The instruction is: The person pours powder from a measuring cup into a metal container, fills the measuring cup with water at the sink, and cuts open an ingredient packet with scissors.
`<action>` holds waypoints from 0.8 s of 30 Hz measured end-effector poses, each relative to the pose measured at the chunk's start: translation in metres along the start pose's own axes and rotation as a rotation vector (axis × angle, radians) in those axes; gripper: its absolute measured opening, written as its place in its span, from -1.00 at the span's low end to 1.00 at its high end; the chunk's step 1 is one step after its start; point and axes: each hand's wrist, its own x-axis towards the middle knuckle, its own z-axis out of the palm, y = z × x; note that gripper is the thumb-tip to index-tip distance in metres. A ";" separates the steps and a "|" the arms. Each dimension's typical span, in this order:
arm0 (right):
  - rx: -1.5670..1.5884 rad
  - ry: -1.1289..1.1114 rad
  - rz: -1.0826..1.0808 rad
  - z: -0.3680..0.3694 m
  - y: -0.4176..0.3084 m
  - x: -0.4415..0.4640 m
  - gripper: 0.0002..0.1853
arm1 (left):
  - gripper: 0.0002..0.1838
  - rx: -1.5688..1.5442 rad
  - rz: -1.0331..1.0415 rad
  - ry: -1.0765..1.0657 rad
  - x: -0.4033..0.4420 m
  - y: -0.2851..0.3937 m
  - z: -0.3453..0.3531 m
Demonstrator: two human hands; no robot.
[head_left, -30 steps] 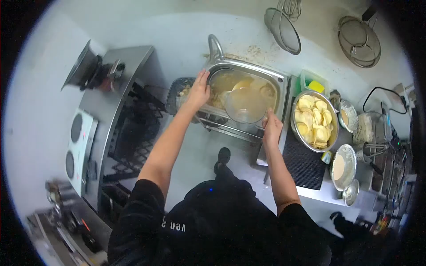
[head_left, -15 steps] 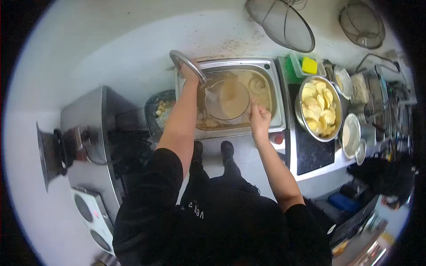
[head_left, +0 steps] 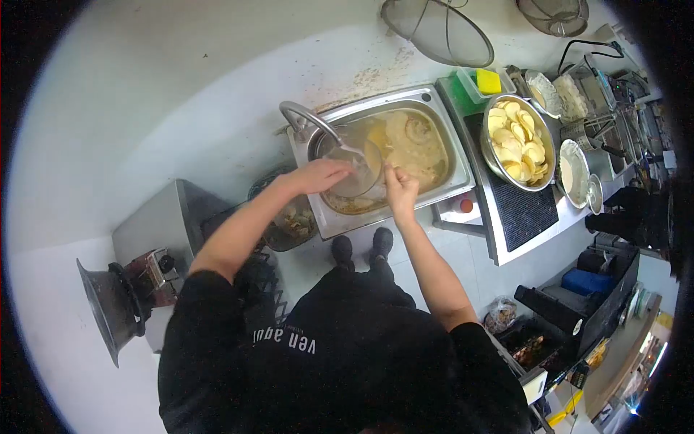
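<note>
In the head view, my right hand (head_left: 400, 189) is closed at the edge of a round mesh strainer (head_left: 354, 184), gripping it over the sink (head_left: 324, 222). My left hand (head_left: 324, 176) reaches over the strainer's left side with fingers stretched out, holding nothing that I can see. Above them arches the metal faucet (head_left: 312, 117), and a pale stream falls from its tip by the strainer. Cloudy brownish water (head_left: 419, 148) fills the basin, with foam and a yellowish patch showing in it.
A metal bowl of sliced potatoes (head_left: 519, 141) stands right of the sink, beside a black ridged mat (head_left: 524, 206). Behind it is a tub with a yellow sponge (head_left: 489, 82). Large strainers (head_left: 441, 32) hang on the wall. A dark bin (head_left: 290, 223) sits left of the sink.
My left hand has come from the faucet's base down to the strainer. Water now streams from the faucet. My right hand keeps its grip; the view has turned somewhat.
</note>
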 end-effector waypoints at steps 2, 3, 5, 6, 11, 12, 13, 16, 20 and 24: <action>0.001 -0.008 0.016 0.002 -0.008 -0.001 -0.55 | -0.57 0.602 0.393 -0.270 0.015 -0.020 0.001; -0.011 -0.016 0.046 0.001 -0.011 -0.002 -0.55 | -0.57 0.606 0.394 -0.273 0.024 -0.029 0.007; 0.059 -0.063 0.050 -0.001 -0.015 -0.001 -0.55 | -0.51 0.914 0.358 -0.213 0.040 -0.035 0.033; 0.133 -0.105 0.041 -0.001 -0.018 0.004 -0.55 | -0.51 0.914 0.355 -0.209 0.054 -0.028 0.044; 0.217 0.013 0.105 -0.026 -0.013 0.040 -0.53 | -0.42 -0.900 -0.505 -0.962 0.088 0.011 0.072; 0.239 0.028 0.082 -0.029 -0.005 0.044 -0.54 | -0.42 -0.916 -0.510 -0.956 0.087 0.010 0.072; 0.241 0.015 0.092 -0.025 0.001 0.045 -0.54 | -0.41 -0.192 -0.467 -0.916 0.084 0.015 0.058; 0.339 -0.096 0.225 0.002 0.012 0.035 -0.58 | -0.42 0.902 -0.143 -1.023 0.093 0.047 0.010; 0.713 -0.148 0.347 0.033 0.020 0.040 -0.68 | -0.44 0.533 -0.452 -0.872 0.120 0.001 0.009; 0.574 -0.059 0.250 0.035 0.005 0.071 -0.74 | -0.46 -0.106 -0.491 -0.366 0.108 -0.032 0.037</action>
